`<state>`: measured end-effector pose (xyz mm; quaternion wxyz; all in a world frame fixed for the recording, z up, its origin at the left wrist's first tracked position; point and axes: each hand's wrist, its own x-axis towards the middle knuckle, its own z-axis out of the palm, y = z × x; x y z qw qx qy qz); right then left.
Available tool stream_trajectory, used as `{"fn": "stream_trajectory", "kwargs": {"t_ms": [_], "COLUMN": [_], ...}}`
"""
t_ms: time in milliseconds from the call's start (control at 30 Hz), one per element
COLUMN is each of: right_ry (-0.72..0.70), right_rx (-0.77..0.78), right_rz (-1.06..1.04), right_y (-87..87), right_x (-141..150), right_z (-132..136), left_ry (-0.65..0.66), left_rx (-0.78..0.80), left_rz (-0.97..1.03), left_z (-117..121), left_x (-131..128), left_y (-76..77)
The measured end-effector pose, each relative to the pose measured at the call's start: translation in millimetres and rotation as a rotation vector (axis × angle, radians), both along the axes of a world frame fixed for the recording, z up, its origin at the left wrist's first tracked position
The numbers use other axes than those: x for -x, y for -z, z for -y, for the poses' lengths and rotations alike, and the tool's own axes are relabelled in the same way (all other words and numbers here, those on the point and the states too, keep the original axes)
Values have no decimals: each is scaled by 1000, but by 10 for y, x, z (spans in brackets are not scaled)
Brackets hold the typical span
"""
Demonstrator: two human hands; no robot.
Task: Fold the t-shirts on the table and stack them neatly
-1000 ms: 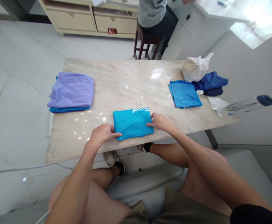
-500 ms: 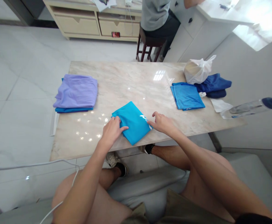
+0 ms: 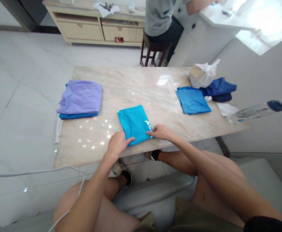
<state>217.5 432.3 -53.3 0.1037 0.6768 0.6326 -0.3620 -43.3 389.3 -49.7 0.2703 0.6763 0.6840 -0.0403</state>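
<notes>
One bright-blue folded cloth with white lettering (image 3: 135, 124) lies mid-frame on pale marble desk (image 3: 121, 83), between my left fingers (image 3: 131, 140) and right fingers (image 3: 150, 132). Longer axis runs up frame, top leaning left. Right fingers clamped on lower-right corner; left fingers touch lower-left edge, thumb on top; whether pinching, cannot tell. Neither side nearer.

Folded cyan cloth (image 3: 134, 122) on table (image 3: 128, 82). Left hand (image 3: 117, 142) at near left corner; right hand (image 3: 162, 132) pinches near right corner by white print (image 3: 147, 124). Lilac pile (image 3: 83, 97) well left; blue cloth (image 3: 194, 100) right.
</notes>
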Motion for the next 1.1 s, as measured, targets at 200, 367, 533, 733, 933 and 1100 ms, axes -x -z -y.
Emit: {"fn": "stream_trajectory", "kwargs": {"t_ms": [200,367,533,733,933,1100], "right_ry": [277,453,523,399,252,254], "right_rx": [49,19,-64,-256,-500,-518], "right_rz": [-435,-822,-947,-975,-1174,-1334], "right_y": [-105,-422,-848,-1271,-1502,-1261], "right_x": [170,445,715,1123,1887,2676], "right_z": [32,129,137,-31,-753,-1407], "left_ry": [-297,-700,-1196,-1493,-1517,-1473], "left_rx": [-299,-529,-548,-486,-554,-623], "left_rz": [160,922,1485,1868,1897,1827], "left_z": [-191,-444,-505,-369,-328,-336], "left_x": [193,412,754,1253,1470,1601], "left_y": [-218,-402,-449,-420,-329,-228]}}
